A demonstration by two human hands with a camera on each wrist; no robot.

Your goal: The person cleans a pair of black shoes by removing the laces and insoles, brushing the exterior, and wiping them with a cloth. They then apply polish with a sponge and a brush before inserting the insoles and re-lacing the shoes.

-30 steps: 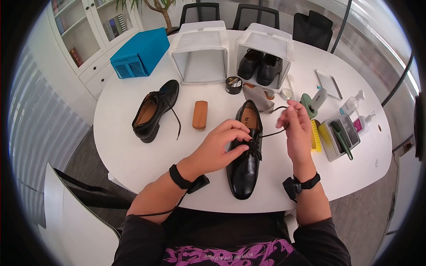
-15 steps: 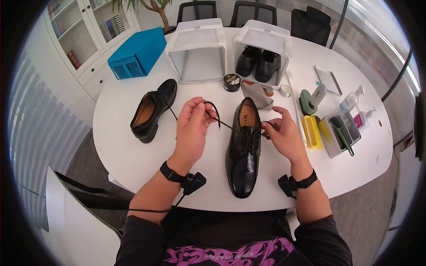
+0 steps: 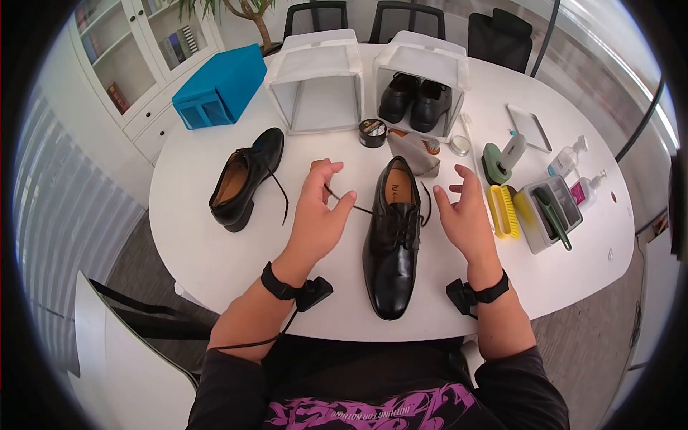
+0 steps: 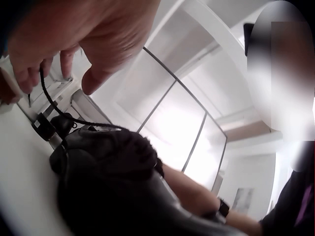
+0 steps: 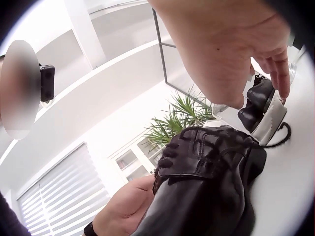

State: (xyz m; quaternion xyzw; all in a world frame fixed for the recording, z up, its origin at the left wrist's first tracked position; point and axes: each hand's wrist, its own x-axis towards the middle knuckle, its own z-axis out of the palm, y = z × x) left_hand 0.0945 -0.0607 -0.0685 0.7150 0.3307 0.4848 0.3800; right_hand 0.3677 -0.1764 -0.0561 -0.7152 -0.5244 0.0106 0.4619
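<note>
In the head view a black leather lace-up shoe [image 3: 390, 272] stands on the white table between both hands, toe towards the person. My left hand [image 3: 315, 218] is held left of it, thumb spread away from the fingers. One lace end [image 3: 363, 211] runs from the shoe to that hand and, in the left wrist view, drapes over the fingers [image 4: 22, 73]. My right hand [image 3: 467, 222] hovers at the shoe's right, fingers apart and holding nothing. Beside it the other lace end [image 3: 428, 204] stands up in a loose loop. The matching shoe [image 3: 269, 150] sits farther left, its lace trailing.
Two white boxes [image 3: 313, 54] stand at the back, the right one holding black shoes [image 3: 431, 107]. Left of them is a blue box [image 3: 222, 86]. A polish tin [image 3: 373, 134], grey cloth [image 3: 416, 158], yellow brush [image 3: 504, 211] and grey caddy [image 3: 529, 229] lie nearby.
The left hand moved from over the shoe's laces to its left, taking one lace end along. The right hand shifted down beside the shoe and has let go of the other end.
</note>
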